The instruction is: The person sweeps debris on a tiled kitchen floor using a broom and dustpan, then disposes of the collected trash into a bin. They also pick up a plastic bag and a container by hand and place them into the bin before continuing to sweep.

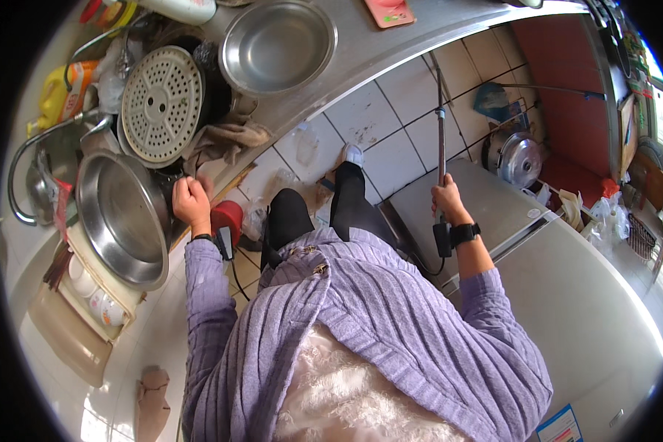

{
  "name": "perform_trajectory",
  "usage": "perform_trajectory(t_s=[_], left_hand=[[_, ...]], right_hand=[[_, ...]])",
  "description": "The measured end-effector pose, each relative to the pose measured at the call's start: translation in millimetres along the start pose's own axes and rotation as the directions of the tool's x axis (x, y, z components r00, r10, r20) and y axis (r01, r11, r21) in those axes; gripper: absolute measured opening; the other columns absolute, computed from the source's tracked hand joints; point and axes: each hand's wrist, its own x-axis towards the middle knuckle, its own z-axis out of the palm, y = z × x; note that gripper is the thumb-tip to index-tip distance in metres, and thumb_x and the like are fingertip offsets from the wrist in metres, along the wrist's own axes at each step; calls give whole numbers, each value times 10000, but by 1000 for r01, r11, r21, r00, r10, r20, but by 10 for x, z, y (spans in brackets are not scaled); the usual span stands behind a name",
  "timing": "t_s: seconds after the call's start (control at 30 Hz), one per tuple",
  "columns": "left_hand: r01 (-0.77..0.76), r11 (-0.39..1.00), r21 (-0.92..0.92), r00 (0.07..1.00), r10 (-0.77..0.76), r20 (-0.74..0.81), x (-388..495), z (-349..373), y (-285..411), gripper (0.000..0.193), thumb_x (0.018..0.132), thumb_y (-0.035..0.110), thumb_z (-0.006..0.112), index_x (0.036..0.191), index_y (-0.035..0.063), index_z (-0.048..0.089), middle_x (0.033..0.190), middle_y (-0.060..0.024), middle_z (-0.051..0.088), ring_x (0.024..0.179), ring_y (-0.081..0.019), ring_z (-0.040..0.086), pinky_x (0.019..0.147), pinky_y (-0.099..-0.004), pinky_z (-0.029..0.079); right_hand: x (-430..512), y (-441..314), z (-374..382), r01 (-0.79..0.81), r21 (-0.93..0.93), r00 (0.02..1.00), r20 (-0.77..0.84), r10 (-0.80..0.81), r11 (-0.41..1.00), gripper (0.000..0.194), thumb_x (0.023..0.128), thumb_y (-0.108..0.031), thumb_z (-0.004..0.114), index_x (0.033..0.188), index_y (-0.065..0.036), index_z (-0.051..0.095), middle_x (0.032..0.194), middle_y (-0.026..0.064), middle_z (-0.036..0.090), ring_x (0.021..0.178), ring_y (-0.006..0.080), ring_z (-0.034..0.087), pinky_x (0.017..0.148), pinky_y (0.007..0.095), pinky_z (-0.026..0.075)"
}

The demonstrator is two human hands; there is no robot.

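Observation:
My right hand (pixel 446 200) is closed around a long metal pole (pixel 441 141), which runs away from me over the floor tiles; its far end passes under the counter edge. My left hand (pixel 191 203) is curled into a fist beside a steel basin (pixel 95 204), close to a dark pot below a brown cloth (pixel 226 138). Whether the fist grips anything is hidden. A round perforated steamer tray (pixel 163 105) leans near the cloth. Another steel basin (pixel 279 47) sits on the metal counter (pixel 331 77).
A refrigerator (pixel 574 309) stands at my right. A lidded metal pot (pixel 519 160), a blue dustpan (pixel 492 101) and a second pole are beyond it. Plastic bags and a red container (pixel 226 218) lie low between counter and legs. A dish rack (pixel 96 298) holds white bowls at left.

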Motion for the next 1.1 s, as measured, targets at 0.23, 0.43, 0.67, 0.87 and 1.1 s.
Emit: perform_trajectory(t_s=[0.23, 0.43, 0.67, 0.87, 1.1], left_hand=[[-44, 997, -56, 999, 42, -28, 8, -24, -3, 198, 848, 153, 530, 683, 50, 491, 691, -124, 535, 650, -343, 535, 561, -435, 425], [-121, 986, -116, 990, 111, -87, -13, -3, -79, 234, 848, 194, 531, 655, 68, 491, 688, -104, 561, 657, -327, 557, 564, -423, 442], [-152, 966, -207, 981, 122, -150, -38, 77, -158, 252, 832, 310, 540, 656, 130, 534, 687, -40, 594, 649, -299, 577, 521, -441, 439], [-140, 971, -194, 984, 114, -140, -31, 85, -135, 307, 820, 370, 499, 659, 124, 584, 714, -56, 638, 634, -327, 594, 509, -462, 443], [-67, 975, -214, 996, 76, 36, -39, -51, -81, 341, 867, 404, 459, 789, 102, 598, 835, -165, 650, 760, -399, 607, 669, -516, 461]], right_hand=[[-723, 410, 479, -80, -310, 997, -17, 79, 947, 487, 792, -25, 497, 1245, -80, 328, 686, 131, 550, 471, 227, 566, 383, 361, 468], [-1059, 1018, 994, -101, -422, 995, -56, 85, 901, 717, 785, -52, 521, 1426, -66, 201, 863, 214, 622, 621, 287, 642, 512, 380, 522], [-1709, 2081, 2023, 18, -539, 1000, -1, -22, 842, 763, 787, -39, 534, 1438, -44, 135, 995, 308, 603, 942, 405, 619, 703, 439, 526], [-2358, 2983, 2710, 114, -592, 990, 5, -138, 798, 819, 751, -21, 503, 1444, 3, 67, 872, 334, 606, 828, 459, 611, 708, 498, 478], [-3077, 3683, 3167, 140, -570, 987, 18, -158, 810, 772, 762, 10, 450, 1439, -13, 79, 780, 354, 584, 739, 508, 576, 659, 569, 436]])
